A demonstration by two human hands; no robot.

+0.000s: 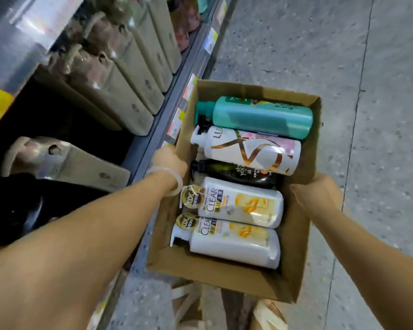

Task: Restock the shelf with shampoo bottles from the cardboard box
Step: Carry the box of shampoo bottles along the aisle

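Observation:
An open cardboard box (293, 258) is held above the floor, beside the shelf. My left hand (168, 160) grips its left wall, and my right hand (320, 194) grips its right wall. Several shampoo bottles lie on their sides inside: a teal bottle (260, 116) at the far end, a white Lux bottle (248, 150), a black bottle (234, 173) partly under it, and two white Clear bottles (241, 202) (234, 241) nearest me. The shelf (153, 136) runs along the left with a dark gap in its row.
Beige boxed gift bags (129, 75) stand in a row on the shelf, one (65, 160) lying lower left. Price tags (177, 125) line the shelf edge. Grey speckled floor (320, 44) spreads to the right. Flattened cardboard (267, 315) lies under the box.

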